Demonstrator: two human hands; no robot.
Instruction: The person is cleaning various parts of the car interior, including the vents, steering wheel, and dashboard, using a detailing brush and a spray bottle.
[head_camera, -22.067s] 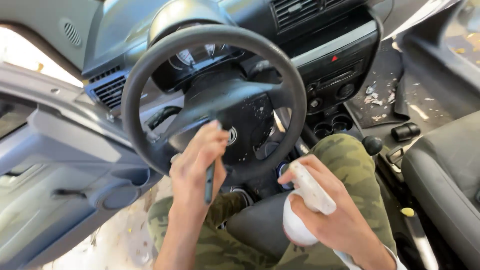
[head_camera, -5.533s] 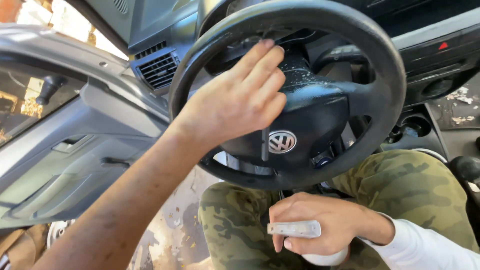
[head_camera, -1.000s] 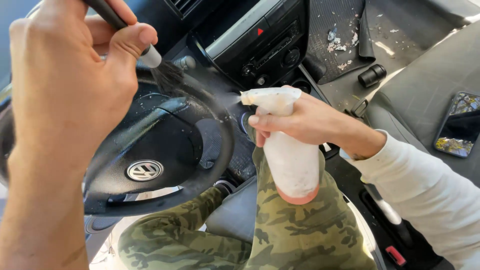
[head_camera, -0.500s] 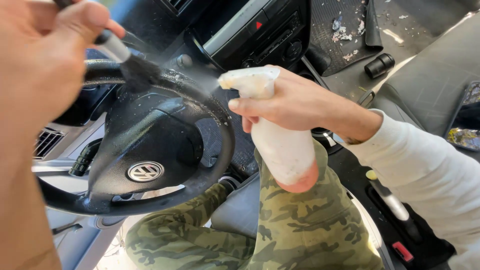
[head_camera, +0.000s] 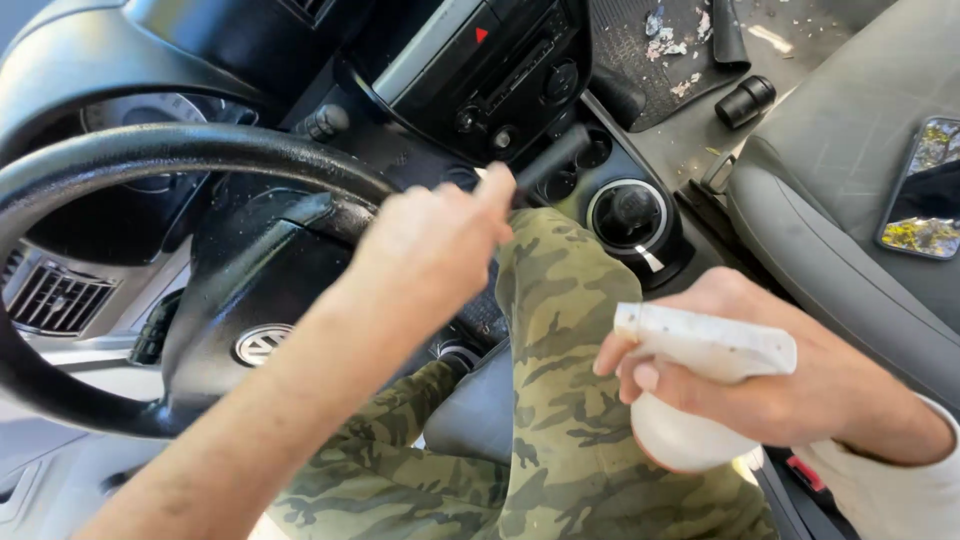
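My left hand reaches across the black steering wheel and grips a dark-handled brush that points toward the centre console. Only the brush's handle shows; its bristles are hidden. My right hand holds a white spray bottle low over my right thigh, nozzle pointing left, with fingers around the trigger. The wheel's hub looks wet with specks of spray. My camouflage trousers fill the lower middle.
The black centre console with radio and gear lever lies ahead. A phone rests on the grey passenger seat. Crumbs and a small black cylinder lie on the passenger floor mat. An air vent is at left.
My left hand has dropped from up close to the camera and swung right over the wheel with the brush. My right hand has lowered the spray bottle to my lap.
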